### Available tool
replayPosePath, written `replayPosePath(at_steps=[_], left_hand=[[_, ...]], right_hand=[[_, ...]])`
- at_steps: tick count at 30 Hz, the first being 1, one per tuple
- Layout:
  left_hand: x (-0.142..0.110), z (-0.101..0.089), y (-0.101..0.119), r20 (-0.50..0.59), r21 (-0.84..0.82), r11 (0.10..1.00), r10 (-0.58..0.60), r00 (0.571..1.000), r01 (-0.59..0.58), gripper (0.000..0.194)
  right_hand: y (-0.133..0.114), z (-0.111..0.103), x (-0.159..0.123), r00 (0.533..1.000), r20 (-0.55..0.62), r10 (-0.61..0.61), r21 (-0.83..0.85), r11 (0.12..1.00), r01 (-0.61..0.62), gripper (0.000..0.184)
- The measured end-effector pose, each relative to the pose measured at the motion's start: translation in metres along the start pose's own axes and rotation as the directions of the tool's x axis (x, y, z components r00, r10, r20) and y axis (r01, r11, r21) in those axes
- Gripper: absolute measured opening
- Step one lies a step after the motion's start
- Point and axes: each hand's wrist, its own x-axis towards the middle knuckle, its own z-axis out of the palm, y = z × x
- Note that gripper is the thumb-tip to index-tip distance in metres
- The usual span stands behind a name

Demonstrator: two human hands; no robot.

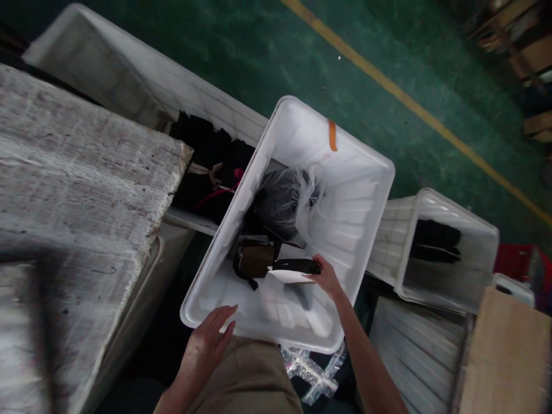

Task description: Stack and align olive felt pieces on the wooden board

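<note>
My right hand [325, 276] reaches into a large white plastic bin [362, 190] and grips the right end of a flat black item with a white sheet [291, 276] along its lower side. Its exact kind I cannot make out. At the bin's near left rim, my left hand [211, 333] has its fingers extended and apart, with nothing in them. Inside the bin, a brown and black item with a strap [256, 261] lies left of the held piece. A dark bundle in a clear plastic bag [280, 201] rests beyond it.
A worn, whitish board [86, 172] covers the left side. Behind it, a long white bin [129, 75] holds black items with ties [211, 167]. To the right stand a smaller white bin [452, 287] with black contents and a cardboard piece [506, 356]. A yellow line [388, 83] crosses the green floor.
</note>
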Motion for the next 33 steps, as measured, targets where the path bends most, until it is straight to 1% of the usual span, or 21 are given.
replayPosePath(at_steps=[1,3,4,6,8,10,11,13,15,17,20,22,24,27,30,33], left_hand=[[0.005,0.001,0.004,-0.006,-0.038,0.999,-0.034,0.999,0.034,0.034],[0.017,0.004,0.014,-0.01,-0.143,0.982,-0.122,0.992,0.119,0.048],[0.023,0.005,0.018,-0.01,-0.211,0.965,-0.16,0.987,0.154,0.058],[0.033,0.004,0.027,-0.011,-0.373,0.911,-0.193,0.981,0.175,0.079],[0.038,-0.001,0.034,0.0,-0.555,0.813,-0.212,0.977,0.177,0.096],[0.034,-0.013,0.041,0.037,-0.717,0.667,-0.253,0.967,0.202,0.103],[0.028,-0.021,0.045,0.065,-0.773,0.594,-0.276,0.959,0.223,0.101],[0.012,-0.038,0.055,0.119,-0.838,0.477,-0.315,0.942,0.265,0.087],[-0.009,-0.053,0.066,0.145,-0.872,0.402,-0.334,0.931,0.28,0.066],[-0.032,-0.064,0.074,0.119,-0.9,0.356,-0.357,0.926,0.253,0.051],[-0.064,-0.074,0.08,0.033,-0.926,0.335,-0.384,0.923,0.172,0.046],[-0.084,-0.076,0.079,-0.006,-0.937,0.326,-0.369,0.929,0.124,0.048],[-0.102,-0.076,0.078,-0.033,-0.946,0.311,-0.363,0.931,0.088,0.051],[-0.123,-0.071,0.078,-0.07,-0.968,0.247,-0.418,0.906,0.04,0.05],[-0.137,-0.063,0.081,-0.069,-0.987,0.16,-0.455,0.888,0.005,0.049],[-0.144,-0.057,0.085,-0.07,-0.992,0.123,-0.447,0.892,-0.016,0.053]], right_hand=[[-0.009,-0.001,-0.006,1.0,-0.006,-0.001,0.075,0.997,0.001,0.035],[-0.029,0.001,-0.018,1.0,0.011,0.005,0.255,0.967,-0.008,0.039],[-0.039,0.004,-0.024,1.0,0.03,0.008,0.348,0.937,-0.018,0.041],[-0.059,0.014,-0.038,0.998,0.069,0.014,0.507,0.861,-0.047,0.046],[-0.081,0.026,-0.053,0.995,0.1,0.013,0.63,0.774,-0.073,0.05],[-0.102,0.041,-0.071,0.991,0.134,-0.008,0.713,0.695,-0.091,0.054],[-0.111,0.048,-0.08,0.988,0.153,-0.03,0.737,0.669,-0.094,0.054],[-0.127,0.063,-0.099,0.982,0.173,-0.072,0.758,0.647,-0.086,0.055],[-0.136,0.077,-0.116,0.982,0.161,-0.098,0.758,0.65,-0.06,0.055],[-0.142,0.091,-0.131,0.98,0.15,-0.127,0.739,0.674,-0.026,0.054],[-0.148,0.108,-0.149,0.966,0.167,-0.198,0.659,0.752,0.04,0.052],[-0.154,0.116,-0.16,0.95,0.144,-0.278,0.57,0.808,0.15,0.051],[-0.162,0.121,-0.171,0.913,0.105,-0.394,0.475,0.826,0.302,0.056],[-0.172,0.128,-0.19,0.833,0.079,-0.548,0.345,0.799,0.493,0.061],[-0.175,0.135,-0.205,0.767,0.043,-0.641,0.245,0.751,0.614,0.049],[-0.172,0.14,-0.209,0.702,-0.048,-0.71,0.188,0.684,0.705,0.039]])
